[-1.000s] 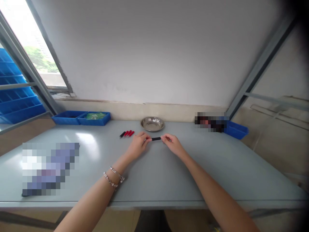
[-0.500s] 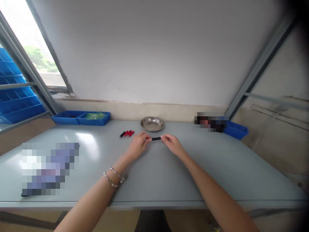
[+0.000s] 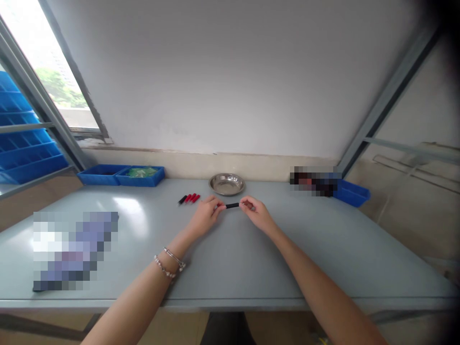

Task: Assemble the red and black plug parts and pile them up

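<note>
Between my two hands a short black rod (image 3: 232, 205) lies nearly level, just above or on the tabletop. Fingertips of my left hand (image 3: 206, 213) pinch its left end. At the other end, my right hand (image 3: 257, 211) closes thumb and fingers around the tip, so that end is hidden. Beyond my left hand lies a row of slim pieces with thin pointed tips: one black piece (image 3: 182, 200) and several red pieces (image 3: 194, 198). A round steel dish (image 3: 226, 193) stands behind the rod.
Blue bins (image 3: 140, 180) sit at the back left, one with green plastic bags (image 3: 142, 171) in it. Another blue bin (image 3: 351, 193) is at the back right, beside a blurred-out dark item. A pixelated bluish object (image 3: 82, 249) lies on the grey table (image 3: 233, 273).
The fingers of my right hand have shifted slightly at the rod's right end. My left hand and the rod stay almost where they were.
</note>
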`<state>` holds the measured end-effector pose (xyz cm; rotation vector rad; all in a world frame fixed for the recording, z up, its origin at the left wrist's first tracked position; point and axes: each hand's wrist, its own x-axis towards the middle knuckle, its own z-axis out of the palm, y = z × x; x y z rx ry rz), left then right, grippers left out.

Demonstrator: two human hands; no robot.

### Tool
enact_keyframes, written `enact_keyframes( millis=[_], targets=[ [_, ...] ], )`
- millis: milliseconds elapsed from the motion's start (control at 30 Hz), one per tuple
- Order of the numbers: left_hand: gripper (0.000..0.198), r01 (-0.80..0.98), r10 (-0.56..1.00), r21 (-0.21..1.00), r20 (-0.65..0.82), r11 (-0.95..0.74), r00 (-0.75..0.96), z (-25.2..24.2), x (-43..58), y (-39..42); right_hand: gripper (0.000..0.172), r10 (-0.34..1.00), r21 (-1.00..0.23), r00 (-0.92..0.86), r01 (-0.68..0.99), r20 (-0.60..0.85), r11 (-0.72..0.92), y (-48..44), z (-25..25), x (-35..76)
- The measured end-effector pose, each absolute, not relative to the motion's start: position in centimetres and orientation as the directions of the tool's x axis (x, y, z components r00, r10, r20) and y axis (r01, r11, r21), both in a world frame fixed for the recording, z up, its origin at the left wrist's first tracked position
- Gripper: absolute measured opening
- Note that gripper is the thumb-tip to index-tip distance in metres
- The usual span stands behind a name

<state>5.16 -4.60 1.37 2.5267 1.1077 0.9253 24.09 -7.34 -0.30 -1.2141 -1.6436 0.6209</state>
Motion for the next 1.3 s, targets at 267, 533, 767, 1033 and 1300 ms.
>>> enact_keyframes(
  millis=[267, 533, 767, 1033, 1300],
  targets=[
    [0.028, 0.607, 0.760, 0.457, 0.411, -0.650, 0.504, 1.4, 5.0, -4.4, 0.015, 0.891, -0.779, -0.040, 0.468, 0.453, 0.417, -7.2, -0.3, 24.4],
    [0.027, 0.832, 0.884, 0.417, 0.434, -0.366, 0.172, 2.2, 2.3, -2.3, 0.018, 0.903, -0.802, 0.052, 0.483, 0.426, 0.351, -7.3, -0.5, 24.4],
    [0.027, 0.898, 0.889, 0.422, 0.354, 0.124, -0.289, 3.1, -1.7, -0.9, 0.017, 0.893, -0.763, 0.029, 0.533, 0.448, 0.366, -7.2, -0.6, 24.6],
    [0.031, 0.844, 0.871, 0.384, 0.165, 0.375, -0.462, 2.6, -3.5, -0.5, 0.014, 0.881, -0.727, 0.022, 0.575, 0.472, 0.376, -7.0, -0.9, 24.8],
    [0.035, 0.869, 0.890, 0.277, 0.089, 0.409, -0.447, 1.9, -3.9, -0.2, 0.011, 0.883, -0.718, 0.030, 0.594, 0.469, 0.362, -7.0, -0.9, 24.8]
  ],
)
